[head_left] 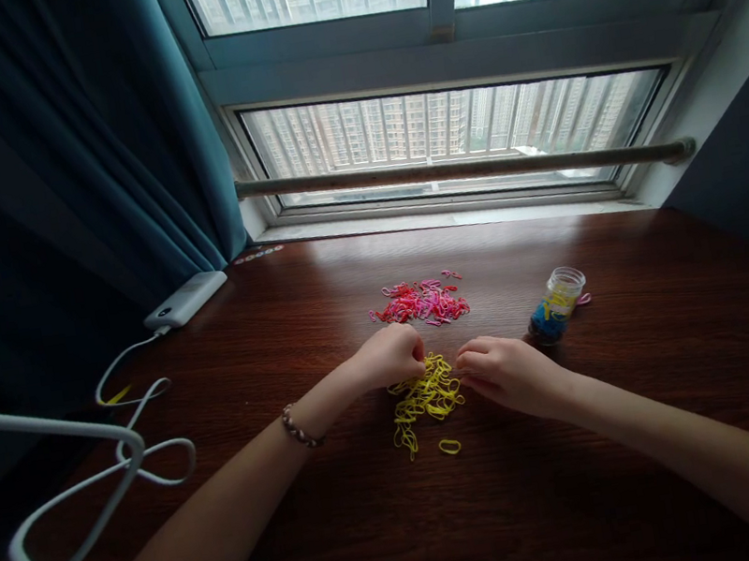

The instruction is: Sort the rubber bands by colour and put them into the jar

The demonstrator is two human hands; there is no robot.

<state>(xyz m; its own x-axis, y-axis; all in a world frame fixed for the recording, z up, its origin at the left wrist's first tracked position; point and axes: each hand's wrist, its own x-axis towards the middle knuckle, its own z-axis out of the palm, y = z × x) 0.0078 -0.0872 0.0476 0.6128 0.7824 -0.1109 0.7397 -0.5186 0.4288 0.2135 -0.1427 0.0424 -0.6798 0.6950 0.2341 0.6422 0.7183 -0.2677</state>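
Note:
A loose heap of yellow rubber bands [431,393] lies on the dark wooden table, with one single band [450,447] a little in front of it. My left hand [392,354] is closed at the heap's upper left edge, its fingertips turned down and mostly hidden. On the right edge of the same heap, my right hand [511,372] has its fingers bent and pressed together. Whatever lies between the fingertips of either hand is too small or hidden to make out. Behind my left hand lies a second heap, of red and pink rubber bands [426,303].
A small clear jar [556,307] holding blue and yellow bands leans or stands tilted at the right, a pink band [583,299] beside it. At the left are a white power bank [187,300] and a looped white cable [132,450]. A window with a rail [463,168] borders the table's back.

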